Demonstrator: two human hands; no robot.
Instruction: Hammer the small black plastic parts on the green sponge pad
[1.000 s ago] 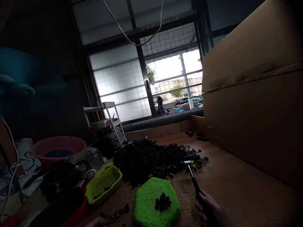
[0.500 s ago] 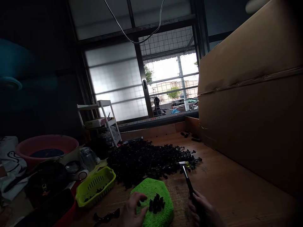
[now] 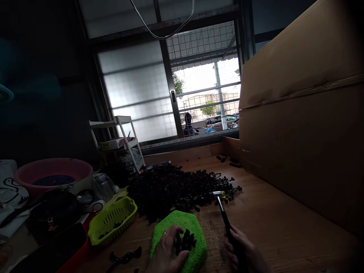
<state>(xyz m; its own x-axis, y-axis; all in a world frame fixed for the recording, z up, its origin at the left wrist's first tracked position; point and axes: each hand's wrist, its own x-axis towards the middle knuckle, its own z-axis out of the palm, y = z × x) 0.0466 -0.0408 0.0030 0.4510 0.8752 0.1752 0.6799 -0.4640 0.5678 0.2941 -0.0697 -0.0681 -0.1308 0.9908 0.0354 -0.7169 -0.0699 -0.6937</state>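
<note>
Cardboard box [image 3: 301, 125] right; green basket [image 3: 112, 220] left (black parts heap [image 3: 176, 187] between).

- We see a bright green pad [image 3: 190, 224] under small black parts [image 3: 185, 240].
- Our hammer [image 3: 221, 206] has a yellow-tipped head and black handle.
- We note a lime-green slotted basket [image 3: 112, 220] and pink basin [image 3: 51, 173].
- The box [image 3: 301, 125] is plain brown.

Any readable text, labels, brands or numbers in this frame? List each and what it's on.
None can be read.
Strip along the window sill: reddish marks, too small and blurred to read.
White cloth at far left: a black swan-like drawing, no letters visible.
Box on the white shelf: too dark and small to tell.
Cardboard box: plain, no print visible.
Small hammer in the right hand: no marking visible.
</note>
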